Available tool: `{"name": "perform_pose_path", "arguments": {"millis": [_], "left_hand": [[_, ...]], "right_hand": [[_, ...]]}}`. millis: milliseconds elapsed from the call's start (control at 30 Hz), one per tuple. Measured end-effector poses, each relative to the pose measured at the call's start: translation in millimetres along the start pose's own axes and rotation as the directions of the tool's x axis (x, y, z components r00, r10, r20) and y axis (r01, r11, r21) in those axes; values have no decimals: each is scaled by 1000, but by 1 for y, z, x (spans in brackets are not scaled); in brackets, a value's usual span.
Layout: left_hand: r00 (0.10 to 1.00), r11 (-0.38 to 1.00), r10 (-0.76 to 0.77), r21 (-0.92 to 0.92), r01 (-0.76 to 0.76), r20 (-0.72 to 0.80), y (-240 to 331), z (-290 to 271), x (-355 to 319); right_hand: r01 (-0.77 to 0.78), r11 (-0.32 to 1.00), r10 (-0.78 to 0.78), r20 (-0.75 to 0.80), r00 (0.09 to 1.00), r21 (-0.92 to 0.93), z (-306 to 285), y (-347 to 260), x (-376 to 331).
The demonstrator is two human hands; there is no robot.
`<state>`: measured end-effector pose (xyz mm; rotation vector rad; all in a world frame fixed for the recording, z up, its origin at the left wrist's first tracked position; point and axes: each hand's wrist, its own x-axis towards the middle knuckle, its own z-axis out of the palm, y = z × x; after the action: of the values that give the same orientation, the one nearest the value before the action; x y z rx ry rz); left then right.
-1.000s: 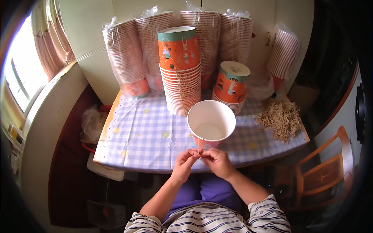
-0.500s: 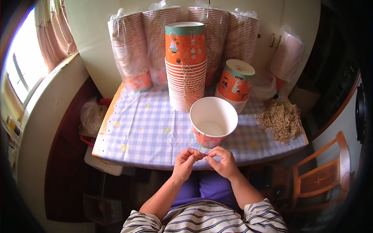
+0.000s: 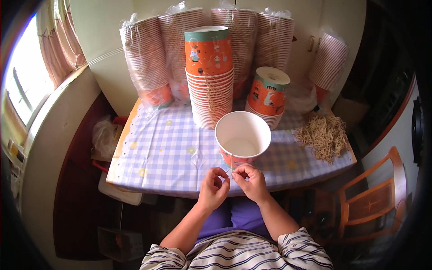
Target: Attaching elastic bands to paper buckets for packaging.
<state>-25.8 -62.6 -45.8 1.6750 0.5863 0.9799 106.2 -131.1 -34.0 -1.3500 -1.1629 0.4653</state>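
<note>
A white-lined paper bucket (image 3: 243, 128) with an orange and green outside stands upright near the table's front edge. A thin tan string (image 3: 231, 161) hangs from its near side. Just below the bucket, my left hand (image 3: 211, 188) pinches the string with thumb and forefinger. Close beside it, my right hand (image 3: 251, 184) is closed on the string too, its thumb and forefinger together. Fingertips partly hide where the string ends lie. Behind the bucket stands a tall stack of upside-down paper buckets (image 3: 209, 99), with several strings draped down its front.
A shorter stack of upturned buckets (image 3: 270, 94) stands right of the tall one. Plastic-wrapped bucket stacks (image 3: 146, 58) line the back. A tangled heap of tan strings (image 3: 321, 137) lies at the table's right. A checked cloth (image 3: 166, 157) covers the table; a wooden chair (image 3: 371, 198) stands at right.
My hands have risen slightly toward the bucket and parted a little at the fingertips, still on the string. The view has shifted slightly, so the table things appear a bit further left.
</note>
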Motion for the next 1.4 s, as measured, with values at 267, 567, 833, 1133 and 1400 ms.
{"name": "perform_pose_path", "arguments": {"millis": [267, 567, 833, 1133, 1400], "left_hand": [[929, 810, 327, 455, -370, 172, 6, -4, 24], [867, 768, 497, 487, -416, -44, -9, 2, 29], [760, 702, 638, 504, -503, -129, -10, 9, 26], [943, 982, 94, -128, -141, -319, -9, 18, 19], [931, 772, -356, -587, 243, -82, -4, 7, 21]], "right_hand": [[93, 991, -82, 117, 990, -95, -9, -12, 6], [161, 956, -125, 155, 980, -247, -14, -12, 13], [263, 820, -296, 16, 955, -507, 5, -8, 12], [273, 876, -385, -237, 892, -397, 27, -2, 17], [-193, 886, 234, -46, 971, 421, 24, 10, 16]]}}
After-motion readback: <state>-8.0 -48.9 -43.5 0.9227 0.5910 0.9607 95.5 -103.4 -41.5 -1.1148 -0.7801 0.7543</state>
